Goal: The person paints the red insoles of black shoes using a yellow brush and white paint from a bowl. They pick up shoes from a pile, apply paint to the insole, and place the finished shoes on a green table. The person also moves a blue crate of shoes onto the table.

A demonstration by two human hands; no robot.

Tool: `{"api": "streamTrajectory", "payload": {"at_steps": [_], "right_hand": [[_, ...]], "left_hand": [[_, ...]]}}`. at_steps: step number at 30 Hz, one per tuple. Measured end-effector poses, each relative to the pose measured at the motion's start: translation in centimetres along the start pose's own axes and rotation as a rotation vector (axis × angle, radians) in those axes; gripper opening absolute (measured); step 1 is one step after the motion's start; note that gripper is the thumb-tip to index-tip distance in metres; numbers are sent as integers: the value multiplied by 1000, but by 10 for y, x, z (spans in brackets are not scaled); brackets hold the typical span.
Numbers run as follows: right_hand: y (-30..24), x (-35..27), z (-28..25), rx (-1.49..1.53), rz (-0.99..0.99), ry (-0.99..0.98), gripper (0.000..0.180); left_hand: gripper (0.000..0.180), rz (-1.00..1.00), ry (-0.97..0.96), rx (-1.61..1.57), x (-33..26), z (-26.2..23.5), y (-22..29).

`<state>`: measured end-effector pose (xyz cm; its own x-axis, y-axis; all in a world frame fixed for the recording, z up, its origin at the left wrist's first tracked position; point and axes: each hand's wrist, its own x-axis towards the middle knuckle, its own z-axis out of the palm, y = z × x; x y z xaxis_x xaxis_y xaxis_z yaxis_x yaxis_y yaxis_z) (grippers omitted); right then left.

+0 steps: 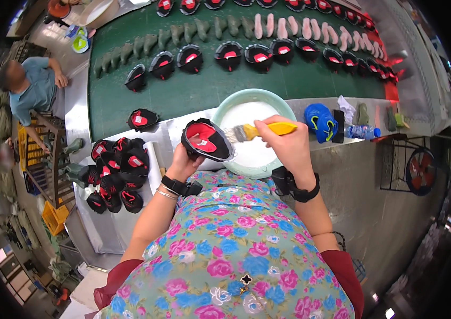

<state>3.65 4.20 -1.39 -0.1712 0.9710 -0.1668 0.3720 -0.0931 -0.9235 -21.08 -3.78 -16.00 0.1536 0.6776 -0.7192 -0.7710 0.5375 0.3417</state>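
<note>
A black shoe upper (217,148) with a red lining rests in my left hand (182,164), its open underside tilted up and the fingers closed round it. In my right hand (290,142) is a paintbrush (273,129) with a yellow handle. Its pale bristles touch or nearly touch the upper's right edge; I cannot tell which. Beneath both hands stands a light green basin (225,102) holding white liquid. One more shoe upper (143,119) lies on the green belt's near edge, left of the basin.
A green conveyor belt (183,101) carries rows of shoe uppers, green shoe lasts (177,35) and pink insoles (306,27). Several uppers (116,170) are piled at left. To the right lie a blue shoe (320,122) and a water bottle (361,132). Another person (36,87) sits far left.
</note>
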Motion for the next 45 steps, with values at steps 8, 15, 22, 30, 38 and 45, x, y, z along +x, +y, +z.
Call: {"api": "streamTrajectory", "payload": {"at_steps": [8,15,22,30,38,45], "right_hand": [[-13,44,68,79,-430,-295,15],[33,47,58,-277,-99,-214,21],[17,56,69,52,181,-24,20],[-19,59,124,23,149,-26,15],[-15,71,165,-37,11,-31,22],[-7,102,216,-397,-490,-182,17]], "left_hand": [[47,-348,-187,-184,-9,5,14],[16,-211,-195,-171,3,-57,35],[36,738,245,39,50,-189,170],[49,749,586,64,150,-279,258],[70,79,358,774,123,-276,211],[59,567,414,469,108,-183,194]]}}
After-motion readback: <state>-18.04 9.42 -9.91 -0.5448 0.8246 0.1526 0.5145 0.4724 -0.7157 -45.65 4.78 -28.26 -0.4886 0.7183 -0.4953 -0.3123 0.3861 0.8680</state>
